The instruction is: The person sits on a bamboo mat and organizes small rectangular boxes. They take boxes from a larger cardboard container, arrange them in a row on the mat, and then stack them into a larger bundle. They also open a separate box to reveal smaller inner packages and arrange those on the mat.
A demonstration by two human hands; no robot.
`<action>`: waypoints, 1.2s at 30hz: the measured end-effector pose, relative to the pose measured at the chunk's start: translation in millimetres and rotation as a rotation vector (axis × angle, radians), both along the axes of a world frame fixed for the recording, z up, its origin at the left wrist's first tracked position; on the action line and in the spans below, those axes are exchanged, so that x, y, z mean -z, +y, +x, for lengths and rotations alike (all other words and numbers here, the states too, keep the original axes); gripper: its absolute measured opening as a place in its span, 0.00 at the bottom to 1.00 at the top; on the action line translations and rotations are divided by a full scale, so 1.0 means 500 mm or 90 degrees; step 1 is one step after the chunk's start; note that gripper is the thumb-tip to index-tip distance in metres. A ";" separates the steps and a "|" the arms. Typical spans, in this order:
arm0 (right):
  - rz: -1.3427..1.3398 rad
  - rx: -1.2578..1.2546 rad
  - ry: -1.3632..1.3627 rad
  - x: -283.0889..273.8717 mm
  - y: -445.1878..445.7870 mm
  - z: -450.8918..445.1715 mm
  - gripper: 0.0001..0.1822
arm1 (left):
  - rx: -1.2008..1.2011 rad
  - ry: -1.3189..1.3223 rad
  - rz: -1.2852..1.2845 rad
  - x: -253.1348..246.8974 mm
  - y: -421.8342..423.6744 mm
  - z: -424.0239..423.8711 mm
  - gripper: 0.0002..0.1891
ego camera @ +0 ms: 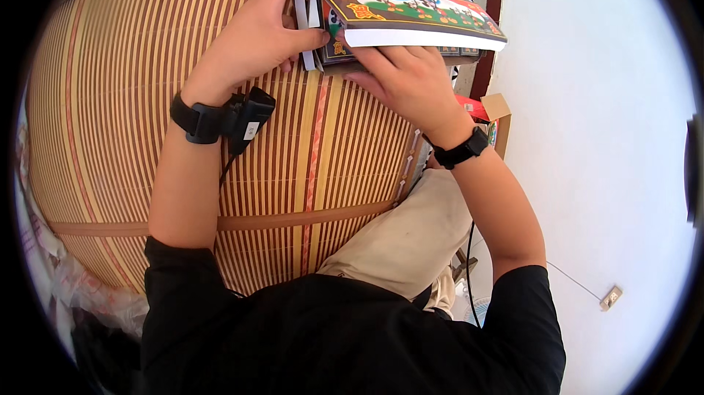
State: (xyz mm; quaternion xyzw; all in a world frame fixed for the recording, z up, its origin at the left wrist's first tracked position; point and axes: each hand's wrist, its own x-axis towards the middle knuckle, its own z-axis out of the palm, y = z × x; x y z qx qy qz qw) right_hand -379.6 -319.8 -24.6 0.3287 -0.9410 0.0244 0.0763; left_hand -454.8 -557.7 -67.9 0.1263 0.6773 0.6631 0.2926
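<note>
A long printed cardboard box [423, 9] with cartoon mice on its lid rests on the slatted mat. Its lid is partly raised, with a white-edged flap [418, 38] along the near side. Dark printed small packs [459, 50] show beneath the flap. My left hand [267, 27] wraps the box's left end; its thumb reaches the opening by the white end flaps [309, 16], and its index finger curls at the lid's corner. My right hand [401, 73] grips the near side, its thumb low at the wall. Its other fingertips are mostly hidden beneath the flap.
A slatted bamboo mat [264, 175] covers the surface, with a brown band [275, 222] across it. An open carton [496, 114] lies by my right wrist. A cabled black device [252, 120] is strapped to my left wrist. Clear plastic wrapping [99, 299] lies at lower left.
</note>
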 end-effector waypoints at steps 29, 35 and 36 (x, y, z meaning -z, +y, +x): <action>-0.066 -0.033 -0.022 0.027 -0.048 0.016 0.20 | -0.024 0.027 0.004 0.004 -0.008 -0.003 0.16; -0.075 -0.029 0.002 0.032 -0.052 0.019 0.20 | -0.026 0.020 0.023 0.033 -0.010 -0.010 0.12; -0.074 -0.028 0.003 0.033 -0.053 0.019 0.20 | -0.019 0.025 0.022 0.040 -0.012 -0.013 0.11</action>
